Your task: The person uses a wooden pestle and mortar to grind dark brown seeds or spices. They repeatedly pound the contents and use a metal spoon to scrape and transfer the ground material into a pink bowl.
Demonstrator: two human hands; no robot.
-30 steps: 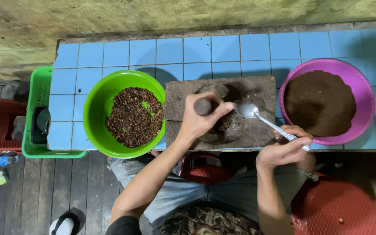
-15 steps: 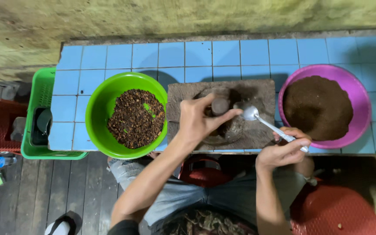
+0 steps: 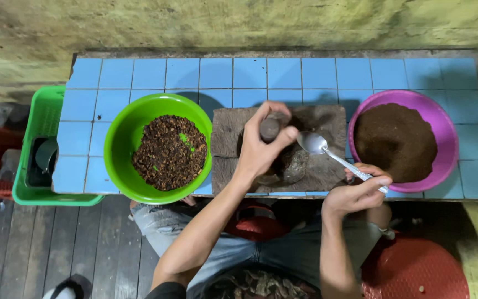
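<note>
- Light is moderate and even, falling from above onto the blue-tiled tabletop (image 3: 327, 72); the tiles beyond the fingers (image 3: 283, 135) read bright, with no harsh glare.
- Soft, dark shadows lie on the tiles just behind the round green plastic bowl (image 3: 125, 133) and the round purple plastic bowl (image 3: 449, 144).
- The shiny metal spoon (image 3: 313, 143), right of the fingers, carries a pale highlight.
- The wooden floor (image 3: 40, 249) and the lap below the tabletop are dim.
- Focus is fairly sharp centrally; the corners darken slightly.
</note>
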